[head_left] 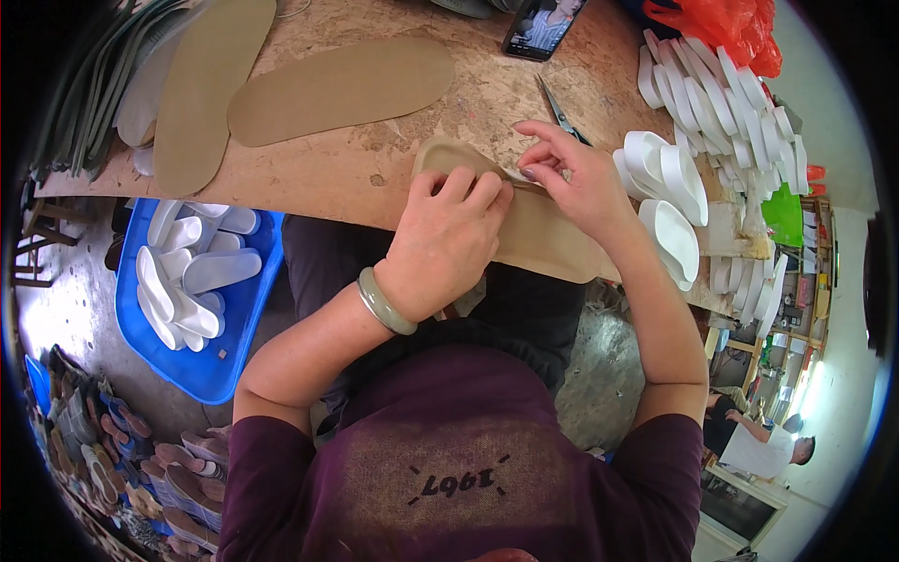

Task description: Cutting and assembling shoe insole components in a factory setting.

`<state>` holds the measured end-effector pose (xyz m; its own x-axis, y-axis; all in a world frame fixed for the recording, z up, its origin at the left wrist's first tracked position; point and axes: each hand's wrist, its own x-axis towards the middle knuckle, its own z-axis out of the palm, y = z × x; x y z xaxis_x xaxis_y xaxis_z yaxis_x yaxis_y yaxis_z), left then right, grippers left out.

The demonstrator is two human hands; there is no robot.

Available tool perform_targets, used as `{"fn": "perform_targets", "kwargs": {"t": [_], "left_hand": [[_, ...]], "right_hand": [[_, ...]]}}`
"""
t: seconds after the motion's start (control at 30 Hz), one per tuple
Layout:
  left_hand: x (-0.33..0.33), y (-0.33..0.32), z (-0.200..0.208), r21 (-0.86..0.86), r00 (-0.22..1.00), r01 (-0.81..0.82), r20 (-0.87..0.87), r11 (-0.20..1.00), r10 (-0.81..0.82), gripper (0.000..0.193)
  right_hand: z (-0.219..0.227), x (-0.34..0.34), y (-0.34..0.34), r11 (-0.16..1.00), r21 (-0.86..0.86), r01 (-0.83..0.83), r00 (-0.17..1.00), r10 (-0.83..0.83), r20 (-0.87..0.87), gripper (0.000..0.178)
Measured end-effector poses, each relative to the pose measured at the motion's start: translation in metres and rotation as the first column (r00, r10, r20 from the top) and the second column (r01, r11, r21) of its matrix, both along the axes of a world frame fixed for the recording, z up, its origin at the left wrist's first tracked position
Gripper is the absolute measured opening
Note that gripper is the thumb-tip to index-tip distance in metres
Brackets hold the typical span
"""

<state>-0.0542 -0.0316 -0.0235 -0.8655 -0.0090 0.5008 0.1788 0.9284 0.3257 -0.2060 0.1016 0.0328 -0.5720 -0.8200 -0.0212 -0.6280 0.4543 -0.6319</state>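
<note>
A tan sole-shaped sheet (552, 239) lies at the table's near edge, partly over my lap. My left hand (445, 229) is closed on it, fingers curled down over its upper face; a greenish bangle (384, 304) circles that wrist. Just to the right, my right hand (581, 183) pinches with thumb and fingertips at a thin whitish strip (513, 174) on the sheet, its index finger reaching left. What exactly the strip is, I cannot make out. Beyond the right hand lie scissors (562, 110) with dark handles.
Two more tan sole sheets (342, 91) lie at the left, beside stacked dark sheets (94, 89). White wedge-shaped sole pieces (670, 239) crowd the right. A phone (543, 28) and a red plastic bag (730, 28) are farther back. White pieces fill a blue tray (239, 328) at left.
</note>
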Motion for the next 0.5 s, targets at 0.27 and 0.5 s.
{"fn": "perform_targets", "kwargs": {"t": [0.27, 0.5], "left_hand": [[-0.001, 0.002, 0.000, -0.028, 1.000, -0.005, 0.018, 1.000, 0.006, 0.036], [-0.001, 0.001, -0.001, 0.017, 1.000, 0.000, -0.004, 1.000, 0.000, 0.037]], "right_hand": [[0.003, 0.001, -0.008, 0.943, 0.224, -0.248, 0.843, 0.323, -0.429, 0.043], [-0.019, 0.015, 0.004, 0.993, -0.007, -0.121, 0.900, 0.107, -0.423, 0.039]]}}
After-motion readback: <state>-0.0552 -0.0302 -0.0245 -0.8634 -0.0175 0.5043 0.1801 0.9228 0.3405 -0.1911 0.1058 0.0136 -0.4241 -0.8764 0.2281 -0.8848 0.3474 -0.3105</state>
